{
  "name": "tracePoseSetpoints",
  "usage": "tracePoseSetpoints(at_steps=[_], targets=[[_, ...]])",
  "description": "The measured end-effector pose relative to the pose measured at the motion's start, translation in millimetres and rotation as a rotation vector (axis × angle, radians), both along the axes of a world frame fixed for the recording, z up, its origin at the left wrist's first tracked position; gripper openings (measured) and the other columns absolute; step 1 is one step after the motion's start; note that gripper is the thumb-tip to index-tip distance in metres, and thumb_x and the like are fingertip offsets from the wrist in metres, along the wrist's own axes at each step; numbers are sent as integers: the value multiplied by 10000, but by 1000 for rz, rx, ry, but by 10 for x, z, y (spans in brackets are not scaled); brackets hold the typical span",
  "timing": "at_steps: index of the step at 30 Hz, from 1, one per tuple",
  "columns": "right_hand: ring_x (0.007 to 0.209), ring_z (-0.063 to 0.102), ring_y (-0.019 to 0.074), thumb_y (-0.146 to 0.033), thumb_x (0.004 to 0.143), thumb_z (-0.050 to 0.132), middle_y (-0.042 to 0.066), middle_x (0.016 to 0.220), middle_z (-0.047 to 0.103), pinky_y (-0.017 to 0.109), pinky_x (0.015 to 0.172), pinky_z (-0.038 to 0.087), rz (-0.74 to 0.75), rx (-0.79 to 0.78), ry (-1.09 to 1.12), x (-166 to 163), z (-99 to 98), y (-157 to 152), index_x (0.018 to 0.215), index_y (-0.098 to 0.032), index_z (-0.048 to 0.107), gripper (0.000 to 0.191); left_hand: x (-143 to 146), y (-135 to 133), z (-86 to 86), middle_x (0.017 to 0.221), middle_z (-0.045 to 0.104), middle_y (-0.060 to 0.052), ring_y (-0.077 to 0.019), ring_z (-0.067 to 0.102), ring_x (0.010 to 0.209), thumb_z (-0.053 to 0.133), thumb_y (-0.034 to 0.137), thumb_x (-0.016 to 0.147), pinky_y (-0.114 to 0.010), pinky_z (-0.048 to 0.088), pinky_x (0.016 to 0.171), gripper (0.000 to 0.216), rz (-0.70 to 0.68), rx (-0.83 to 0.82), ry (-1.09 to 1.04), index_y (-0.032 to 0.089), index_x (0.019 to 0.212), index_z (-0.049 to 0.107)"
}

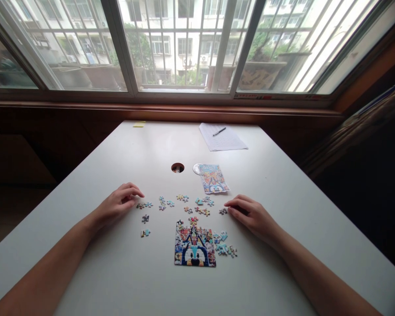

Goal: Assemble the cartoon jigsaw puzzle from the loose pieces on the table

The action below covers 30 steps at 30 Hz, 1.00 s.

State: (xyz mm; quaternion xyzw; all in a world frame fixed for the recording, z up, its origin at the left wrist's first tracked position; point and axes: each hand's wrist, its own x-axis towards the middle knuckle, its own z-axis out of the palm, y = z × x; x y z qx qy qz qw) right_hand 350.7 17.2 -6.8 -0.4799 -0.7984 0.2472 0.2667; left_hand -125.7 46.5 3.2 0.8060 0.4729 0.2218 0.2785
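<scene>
A partly joined jigsaw puzzle [195, 248] lies on the white table, showing a blue cartoon dog's face with small colourful figures around it. Its upper edge is uneven. Loose puzzle pieces [202, 211] are scattered above it, and more pieces [226, 250] lie along its right side. My left hand [120, 201] rests on the table with loosely bent fingers apart, beside a few pieces [145, 205] and holding nothing. On the other side, my right hand [248, 213] has its fingers apart, the tips close to a dark piece [223, 211]; whether they touch it I cannot tell.
A picture sheet [213, 179] with the same dog overlaps a round silvery disc [196, 168]. Left of it is a round hole [177, 168] in the table [102, 276]. Farther back lie paper sheets [228, 141], a pen [219, 131] and yellow notes [139, 124], below a barred window.
</scene>
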Motion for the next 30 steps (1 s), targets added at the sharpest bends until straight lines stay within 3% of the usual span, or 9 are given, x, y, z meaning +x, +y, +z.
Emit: tracePoseSetpoints(at_steps=[3,9,18,30], targets=[[926,646,227,-385,977,532,80,1023,674,354,818,530,1,1,-1,-2,1,-1,1057,-260,713,234,-64,-3,44,1104,609,-65,-163,600,832,541,339,929,-263,528,722,219,-16,-53,-15,241,1044,699],[906,655,220,-379,972,539,76,1013,681,346,818,540,-7,16,-2,-4,-1,-2,1051,-261,718,229,-98,-9,64,1126,608,-76,-203,619,968,599,406,910,-287,553,822,233,-74,-28,46,251,1045,708],[920,645,222,-371,979,530,74,1016,672,352,824,529,-1,17,-8,-2,-14,-2,1057,-266,708,221,-166,12,77,1168,572,-65,-220,584,1104,610,369,920,-324,519,976,208,-190,-41,104,287,1088,700],[935,648,216,-354,975,542,67,1025,675,336,838,524,-3,26,-18,-7,-11,-3,1055,-270,711,205,-125,-10,73,1139,585,-60,-225,580,1089,626,403,909,-327,526,964,214,-182,-1,103,280,1061,713]])
